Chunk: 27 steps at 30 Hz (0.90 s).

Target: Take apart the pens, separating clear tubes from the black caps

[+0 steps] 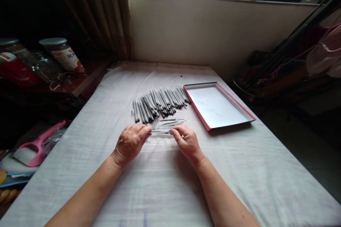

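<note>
My left hand (131, 143) and my right hand (187, 143) rest on a white cloth-covered table (106, 170), fingers pinched on the two ends of one thin clear pen tube (160, 132) held level between them. Just beyond the hands lie a few more clear tubes (172, 122). Farther back is a fanned heap of several grey pens (160, 102) with dark tips.
A shallow tray (241, 110) with a pink rim and a white floor lies right of the heap. Jars (64, 55) stand on a low shelf at the left, a pink-handled tool (37, 145) below it. A wall and window sill are behind; clutter sits at the right.
</note>
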Available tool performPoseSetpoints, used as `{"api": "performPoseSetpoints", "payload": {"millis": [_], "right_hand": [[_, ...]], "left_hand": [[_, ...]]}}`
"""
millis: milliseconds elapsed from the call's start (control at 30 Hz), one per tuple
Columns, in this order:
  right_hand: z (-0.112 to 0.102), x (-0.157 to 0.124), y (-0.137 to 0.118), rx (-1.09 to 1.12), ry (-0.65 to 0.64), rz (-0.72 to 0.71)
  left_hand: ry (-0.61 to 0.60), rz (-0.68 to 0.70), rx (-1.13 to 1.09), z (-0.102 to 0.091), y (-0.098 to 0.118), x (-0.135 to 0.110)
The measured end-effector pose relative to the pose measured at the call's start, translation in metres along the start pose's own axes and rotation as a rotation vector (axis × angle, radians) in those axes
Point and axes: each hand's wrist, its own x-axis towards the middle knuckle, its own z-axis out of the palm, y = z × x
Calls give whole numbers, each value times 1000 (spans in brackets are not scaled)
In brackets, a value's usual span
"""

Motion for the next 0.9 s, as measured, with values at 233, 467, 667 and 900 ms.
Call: {"api": "performPoseSetpoints", "payload": {"millis": [233,467,667,900], "right_hand": [[-1,4,5,309,12,248],[2,4,9,430,74,313],[0,5,10,404,95,345],[2,4,6,390,71,309]], "left_hand": [[53,-40,-60,-5,-13,-14],[-96,-173,-367,0,-10,-17],[-86,-337,-553,2,-4,-19],[-29,-381,-504,4,-11,-21]]}}
